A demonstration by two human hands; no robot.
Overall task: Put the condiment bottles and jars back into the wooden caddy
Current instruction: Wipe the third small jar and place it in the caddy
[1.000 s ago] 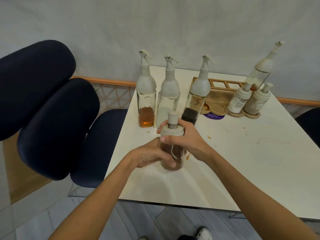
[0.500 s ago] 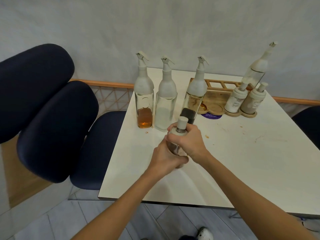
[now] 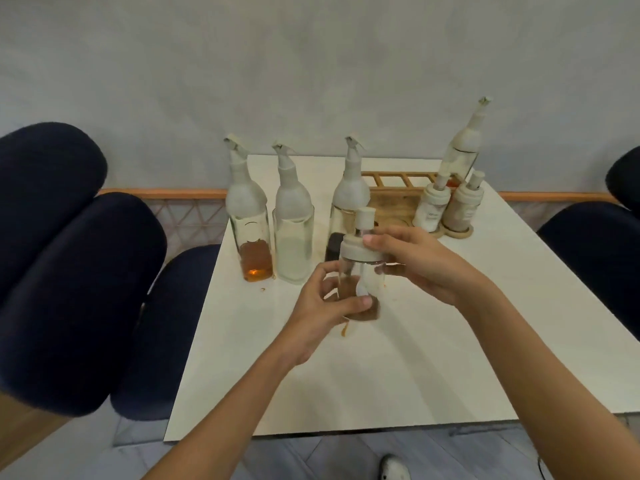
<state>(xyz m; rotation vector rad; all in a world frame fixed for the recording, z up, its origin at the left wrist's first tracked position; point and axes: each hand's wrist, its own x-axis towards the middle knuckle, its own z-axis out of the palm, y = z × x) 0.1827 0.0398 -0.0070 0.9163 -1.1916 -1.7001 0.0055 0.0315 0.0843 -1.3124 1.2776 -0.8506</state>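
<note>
Two hands, the left hand (image 3: 323, 308) and right hand (image 3: 412, 258), gripped the brown spice jar (image 3: 360, 271), which probably needed carrying next to the wooden caddy (image 3: 394, 197).

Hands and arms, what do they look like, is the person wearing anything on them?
Both forearms are bare as far as the picture shows: no sleeves, gloves, watch or bracelets. The left hand and right hand show no rings that I can make out. Fingernails look short and unpainted.
</note>
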